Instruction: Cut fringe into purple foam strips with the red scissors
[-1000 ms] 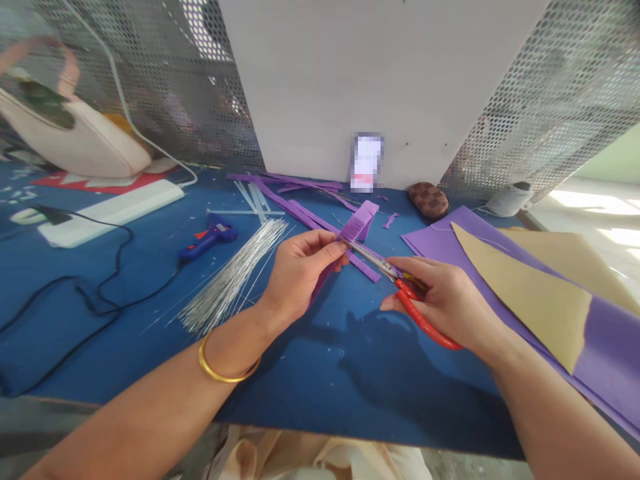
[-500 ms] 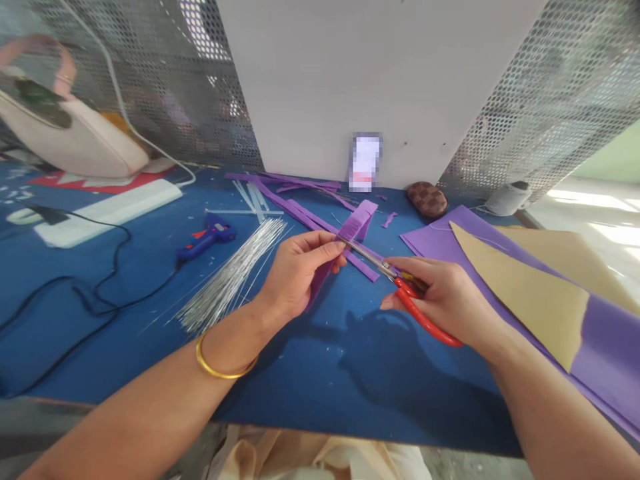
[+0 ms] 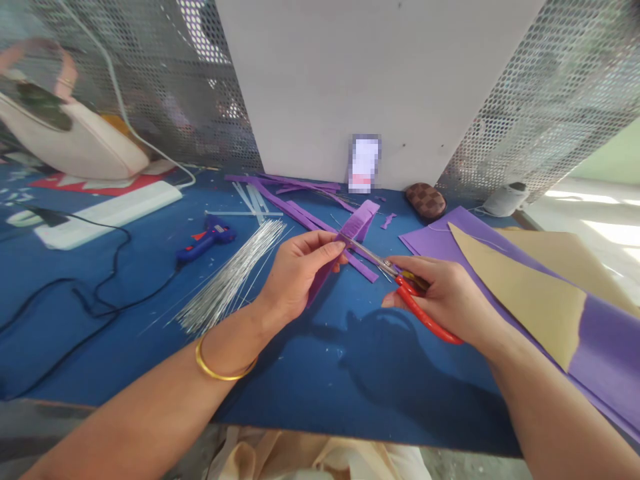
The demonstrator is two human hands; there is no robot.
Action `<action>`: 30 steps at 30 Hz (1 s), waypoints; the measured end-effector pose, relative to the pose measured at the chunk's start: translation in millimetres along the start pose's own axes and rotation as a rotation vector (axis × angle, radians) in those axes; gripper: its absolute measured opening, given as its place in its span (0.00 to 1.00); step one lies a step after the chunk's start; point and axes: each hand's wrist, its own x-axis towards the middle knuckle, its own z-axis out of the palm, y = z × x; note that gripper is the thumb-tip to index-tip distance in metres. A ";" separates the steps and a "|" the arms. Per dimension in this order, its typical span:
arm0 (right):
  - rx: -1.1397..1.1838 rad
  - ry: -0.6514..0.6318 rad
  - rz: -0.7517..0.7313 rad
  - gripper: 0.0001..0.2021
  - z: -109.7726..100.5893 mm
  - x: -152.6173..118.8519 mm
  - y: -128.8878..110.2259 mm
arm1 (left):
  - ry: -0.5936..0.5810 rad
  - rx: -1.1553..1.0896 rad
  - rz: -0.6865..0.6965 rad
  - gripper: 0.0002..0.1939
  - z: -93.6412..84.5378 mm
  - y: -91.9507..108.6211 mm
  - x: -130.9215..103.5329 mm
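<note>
My left hand [image 3: 300,270] pinches a folded purple paper strip [image 3: 361,221] between thumb and fingers, above the middle of the blue table [image 3: 310,393]. Part of the strip hangs below my fingers. My right hand [image 3: 445,293] is closed around red-handled scissors [image 3: 425,317]. Their metal blades point left and touch the strip beside my left thumb; the blade tips are hard to make out there. Behind and under the held strip lie more purple strips [image 3: 300,215]. A bundle of thin silvery wires [image 3: 233,273] rests left of my left hand.
At left are a blue glue gun [image 3: 205,240] with a black cable, a white power strip [image 3: 110,213] and a white bag [image 3: 85,137]. A phone [image 3: 365,163] leans at the back near a checkered pouch [image 3: 425,201]. Purple sheets [image 3: 607,347] and tan sheets [image 3: 525,293] cover the right.
The upper part of the purple strip now shows a row of fine marks or cuts near the blades. Both hands keep almost the same place and grip.
</note>
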 end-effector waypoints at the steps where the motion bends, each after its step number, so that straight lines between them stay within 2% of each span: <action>1: 0.001 -0.001 0.005 0.27 0.1 0.1 0.0 | -0.001 0.008 0.013 0.06 -0.2 -0.5 0.0; 13: -0.008 -0.001 -0.002 0.26 1.9 0.1 0.9 | 0.039 0.055 0.060 0.06 -0.1 -1.4 0.3; 20: -0.053 -0.001 -0.011 0.29 2.7 -0.2 -2.4 | 0.044 0.056 0.114 0.05 0.9 -1.0 0.5; 30: -0.053 -0.007 0.001 0.28 4.5 -0.1 -3.9 | 0.017 0.064 0.100 0.05 0.7 -0.6 0.0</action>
